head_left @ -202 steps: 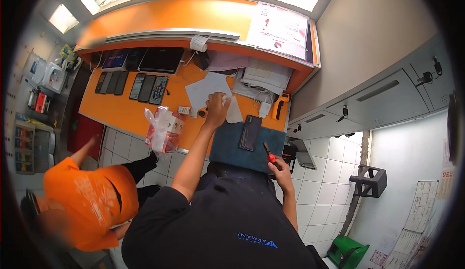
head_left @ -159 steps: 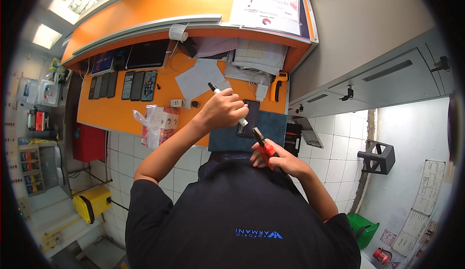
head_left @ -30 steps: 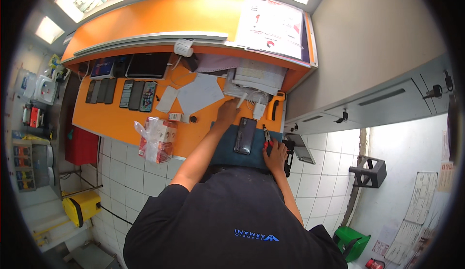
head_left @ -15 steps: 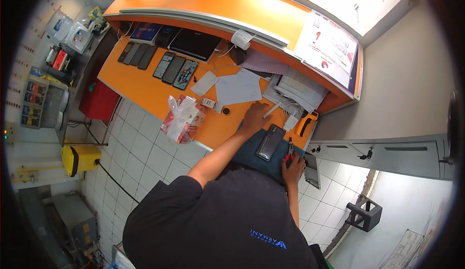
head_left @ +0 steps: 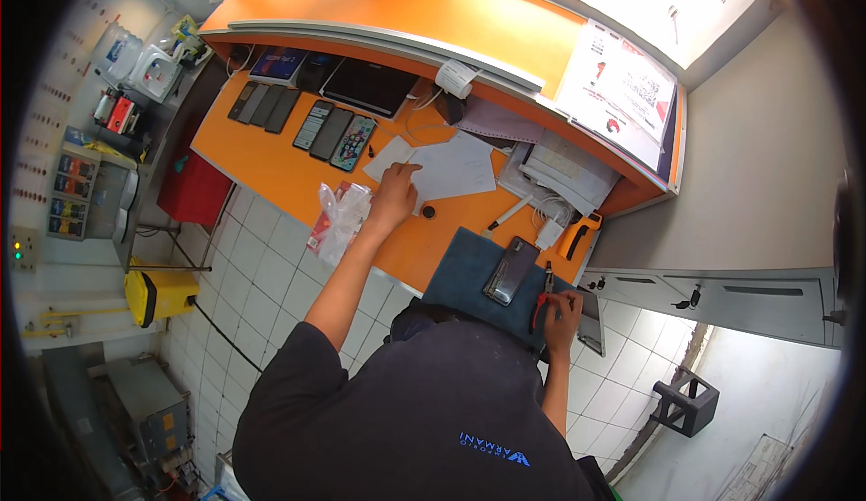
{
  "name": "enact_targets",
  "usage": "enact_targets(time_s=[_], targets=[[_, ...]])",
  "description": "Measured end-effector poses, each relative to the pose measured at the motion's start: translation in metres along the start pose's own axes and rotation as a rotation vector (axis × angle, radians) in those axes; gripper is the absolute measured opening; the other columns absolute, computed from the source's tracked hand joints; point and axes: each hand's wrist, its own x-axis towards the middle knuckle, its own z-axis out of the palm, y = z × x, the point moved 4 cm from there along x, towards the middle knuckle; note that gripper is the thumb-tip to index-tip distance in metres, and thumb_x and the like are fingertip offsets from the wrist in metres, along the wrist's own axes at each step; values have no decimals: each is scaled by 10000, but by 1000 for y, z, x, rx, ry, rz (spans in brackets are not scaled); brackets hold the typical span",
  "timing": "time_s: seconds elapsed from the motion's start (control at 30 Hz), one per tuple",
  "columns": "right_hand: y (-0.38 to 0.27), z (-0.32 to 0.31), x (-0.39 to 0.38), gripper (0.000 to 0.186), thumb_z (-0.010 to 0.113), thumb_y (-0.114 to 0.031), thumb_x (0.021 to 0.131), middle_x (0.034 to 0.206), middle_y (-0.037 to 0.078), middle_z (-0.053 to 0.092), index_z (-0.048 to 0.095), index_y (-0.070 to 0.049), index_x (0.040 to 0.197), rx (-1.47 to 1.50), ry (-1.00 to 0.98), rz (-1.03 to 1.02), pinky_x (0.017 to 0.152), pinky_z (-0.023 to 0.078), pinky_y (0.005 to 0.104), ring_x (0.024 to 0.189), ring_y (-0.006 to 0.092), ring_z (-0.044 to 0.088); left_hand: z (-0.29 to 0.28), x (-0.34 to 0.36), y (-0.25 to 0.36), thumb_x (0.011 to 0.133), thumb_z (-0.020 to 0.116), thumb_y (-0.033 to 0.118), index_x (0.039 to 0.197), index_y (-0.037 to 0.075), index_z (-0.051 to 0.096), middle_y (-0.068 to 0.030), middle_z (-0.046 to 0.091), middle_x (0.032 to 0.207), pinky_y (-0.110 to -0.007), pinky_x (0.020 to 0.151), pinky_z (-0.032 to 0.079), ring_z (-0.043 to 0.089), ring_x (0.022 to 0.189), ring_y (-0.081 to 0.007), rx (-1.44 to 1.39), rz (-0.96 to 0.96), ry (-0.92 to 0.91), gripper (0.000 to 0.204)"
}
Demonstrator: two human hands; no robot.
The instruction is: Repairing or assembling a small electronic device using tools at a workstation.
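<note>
My left hand (head_left: 397, 196) reaches over the white papers (head_left: 456, 167) beside a bagged red box (head_left: 339, 221), fingers apart with the index stretched toward the paper. My right hand (head_left: 561, 312) grips red-handled pliers (head_left: 542, 301) on the right of the dark teal mat (head_left: 453, 277). Between my hands a dark glossy phone (head_left: 511, 269) lies on the mat. A white marker (head_left: 510, 215) rests on the orange desk (head_left: 262, 158) above the mat, left of a white charger with cable (head_left: 550, 230). A small black round item (head_left: 429, 211) is right of my left hand.
Several phones (head_left: 320, 129) and a black laptop (head_left: 365, 86) line the desk's back left under an orange shelf (head_left: 388, 0). A yellow-black handheld device (head_left: 579, 235) lies at the right edge. Grey lockers (head_left: 758, 307) stand right; a yellow bin (head_left: 158, 298) is on the floor left.
My left hand has let go of the marker, now lying on the desk, and moved left to the papers. My right hand keeps the pliers. An orange-shirted person seen earliest is out of view.
</note>
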Motion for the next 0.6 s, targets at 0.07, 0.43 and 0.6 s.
enact_targets(time_s=[0.07, 0.43, 0.6], targets=[[-1, -1, 6, 176, 598, 56, 838, 1048, 129, 525, 701, -27, 954, 7, 20, -10, 803, 476, 361, 961, 292, 580, -13, 28, 16, 836, 623, 68, 1166, 40, 657, -192, 641, 1045, -441, 880, 503, 617, 1024, -369, -75, -149, 21, 333], [-27, 5, 3, 145, 611, 56, 838, 1027, 120, 565, 699, -19, 925, 173, -19, 84, 830, 488, 366, 952, 282, 610, 43, 4, -24, 746, 753, 150, 1242, 159, 600, -146, 652, 1120, -477, 910, 500, 616, 1123, -316, 199, -139, -714, 520], [-53, 9, 10, 155, 613, 78, 822, 976, 101, 579, 704, -22, 898, 298, -133, 93, 741, 492, 318, 843, 227, 617, 60, -19, -30, 781, 778, 194, 1160, 95, 654, -132, 657, 1033, -456, 869, 510, 631, 993, -340, 22, 0, -433, 411]])
